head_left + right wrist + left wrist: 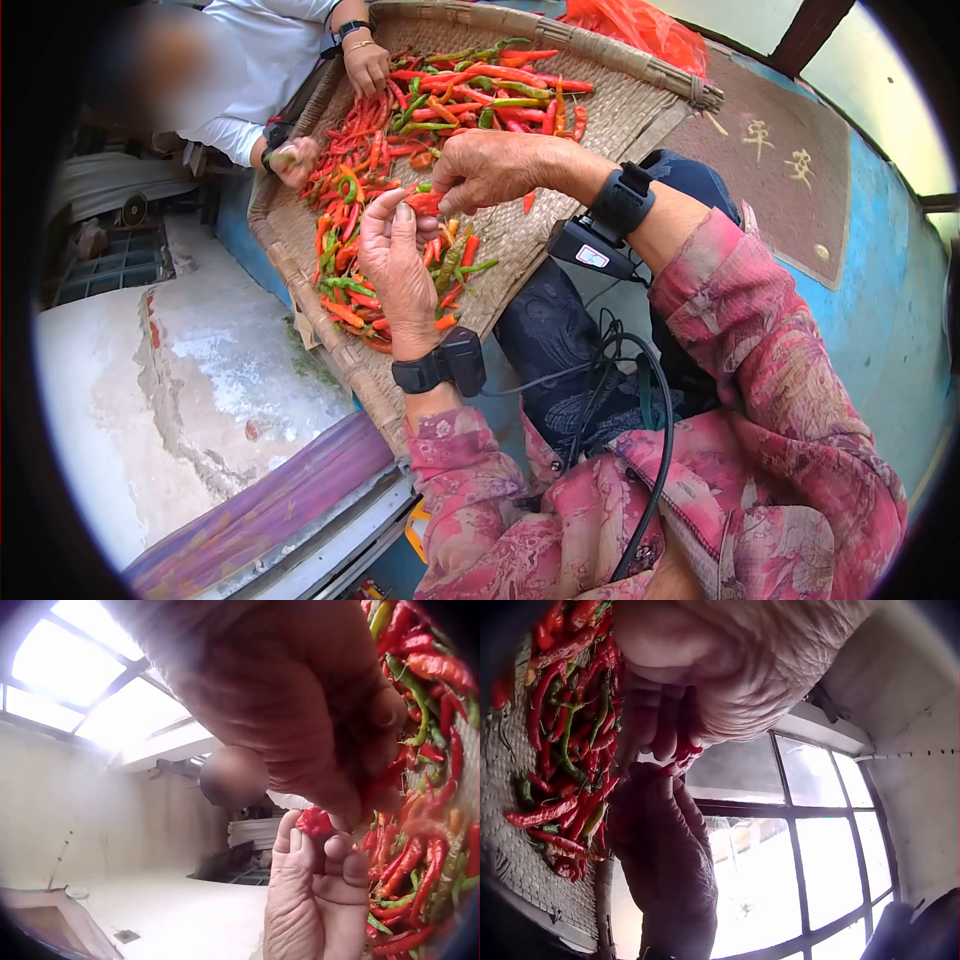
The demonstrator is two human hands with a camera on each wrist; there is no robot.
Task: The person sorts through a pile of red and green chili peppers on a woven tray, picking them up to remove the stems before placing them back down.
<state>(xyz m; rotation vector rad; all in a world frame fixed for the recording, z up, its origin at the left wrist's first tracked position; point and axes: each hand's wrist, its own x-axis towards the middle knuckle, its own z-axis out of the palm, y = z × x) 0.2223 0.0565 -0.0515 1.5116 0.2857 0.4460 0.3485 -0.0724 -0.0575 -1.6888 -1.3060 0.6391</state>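
Observation:
A red chili pepper (424, 203) is held between my two hands above a woven tray (515, 225). My left hand (396, 262) pinches it between thumb and fingertips. From the other side, my right hand (492, 170) grips it with curled fingers. In the right wrist view the pepper's crumpled red end (313, 821) shows at the left thumb tip; the right hand's fingers hide the rest. Under and around my hands lies a pile of red, green and orange chili peppers (350, 205).
Across the tray a person in a white top has one hand (368, 68) on the peppers and another hand (293, 160) at the rim. A red plastic bag (640, 35) lies behind the tray. A black cable (655, 430) hangs over my lap.

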